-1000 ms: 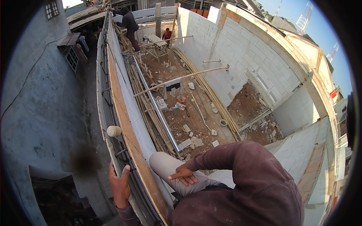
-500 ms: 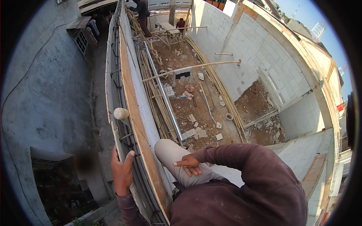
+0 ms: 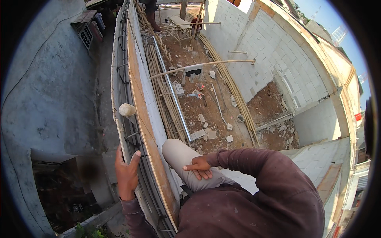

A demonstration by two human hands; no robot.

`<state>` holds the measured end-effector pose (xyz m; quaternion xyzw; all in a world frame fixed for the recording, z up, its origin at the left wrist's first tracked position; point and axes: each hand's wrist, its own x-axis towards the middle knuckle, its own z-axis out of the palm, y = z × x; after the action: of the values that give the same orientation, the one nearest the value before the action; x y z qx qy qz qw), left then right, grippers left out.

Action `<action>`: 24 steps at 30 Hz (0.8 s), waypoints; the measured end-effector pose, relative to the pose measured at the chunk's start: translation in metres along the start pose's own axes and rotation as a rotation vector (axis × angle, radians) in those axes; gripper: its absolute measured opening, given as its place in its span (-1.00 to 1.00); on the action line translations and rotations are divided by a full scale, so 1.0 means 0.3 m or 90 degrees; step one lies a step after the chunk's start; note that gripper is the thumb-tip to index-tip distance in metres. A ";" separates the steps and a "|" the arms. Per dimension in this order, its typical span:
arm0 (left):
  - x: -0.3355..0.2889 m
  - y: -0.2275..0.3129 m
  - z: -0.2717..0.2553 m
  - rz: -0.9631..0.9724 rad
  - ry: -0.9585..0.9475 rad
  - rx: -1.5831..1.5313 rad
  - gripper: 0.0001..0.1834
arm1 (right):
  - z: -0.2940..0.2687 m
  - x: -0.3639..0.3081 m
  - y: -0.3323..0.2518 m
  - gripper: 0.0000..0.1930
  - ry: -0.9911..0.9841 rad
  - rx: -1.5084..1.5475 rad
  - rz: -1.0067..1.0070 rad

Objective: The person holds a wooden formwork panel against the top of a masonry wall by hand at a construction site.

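My left hand grips the outer board of a long wall-top formwork, thumb on the inner side and fingers over the outer side. Steel reinforcing bars run in the gap between it and the inner plywood board. Just ahead of that hand, a pale, blunt-ended cylindrical piece stands at the outer board's edge. My right hand lies on my bent leg in beige trousers, fingers stretched and nothing held.
Below right is a dirt floor with bamboo poles, a metal length, broken blocks and a bucket. A bamboo strut crosses to the block wall. Left drops a narrow alley. Another person's legs show far ahead.
The view has tipped slightly, so the far person's upper body has left the picture. My left hand keeps its hold on the board, and my right hand stays on my leg.
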<state>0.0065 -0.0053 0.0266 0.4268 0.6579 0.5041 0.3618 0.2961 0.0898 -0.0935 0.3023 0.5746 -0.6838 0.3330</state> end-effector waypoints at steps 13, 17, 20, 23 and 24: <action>-0.002 -0.005 0.004 -0.001 -0.002 -0.035 -0.36 | 0.007 0.000 0.001 0.02 0.029 -0.019 0.009; -0.003 0.006 0.001 -0.013 -0.016 -0.034 -0.33 | 0.001 -0.003 -0.003 0.02 0.022 -0.023 0.013; -0.003 0.001 0.002 -0.007 -0.013 -0.042 -0.32 | -0.002 0.014 0.011 0.11 0.014 -0.015 0.004; 0.000 -0.001 0.001 -0.004 -0.014 -0.047 -0.32 | -0.009 0.020 0.013 0.11 0.007 -0.016 0.008; 0.001 -0.004 0.001 -0.002 -0.013 -0.047 -0.32 | -0.009 0.020 0.014 0.11 0.004 -0.013 0.007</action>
<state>0.0066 -0.0051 0.0252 0.4169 0.6360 0.5231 0.3846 0.2960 0.0913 -0.1013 0.3041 0.5808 -0.6754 0.3377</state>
